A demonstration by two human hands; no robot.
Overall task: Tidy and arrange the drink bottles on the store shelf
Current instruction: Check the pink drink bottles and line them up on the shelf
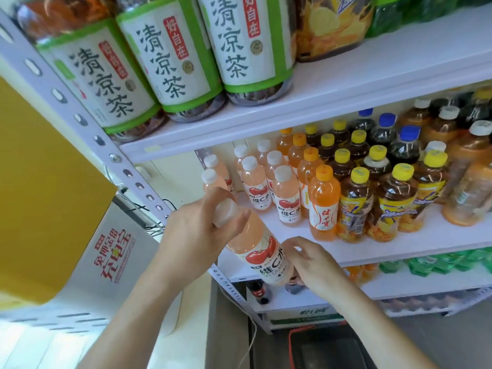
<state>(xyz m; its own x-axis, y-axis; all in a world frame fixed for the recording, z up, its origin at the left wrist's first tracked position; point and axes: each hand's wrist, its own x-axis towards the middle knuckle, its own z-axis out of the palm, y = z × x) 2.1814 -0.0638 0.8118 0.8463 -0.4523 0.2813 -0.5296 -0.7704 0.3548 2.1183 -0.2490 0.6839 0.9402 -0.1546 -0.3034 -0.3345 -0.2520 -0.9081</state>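
Note:
A pink vitamin C water bottle (262,249) with a white cap is tilted in front of the middle shelf (399,243), off its left front corner. My left hand (197,227) grips its neck and cap end. My right hand (308,262) holds its lower body, fingers curled round the label. On the shelf behind stand several more pink bottles (286,198), then orange bottles with orange caps (323,206), then dark tea bottles with yellow caps (355,206).
Large green-labelled tea bottles (175,57) fill the upper shelf. Blue-capped cola bottles (404,145) stand at the back right. A perforated upright post (87,123) runs on the left beside a yellow-and-white kiosk (106,251). Green bottles (426,265) lie on the lower shelf.

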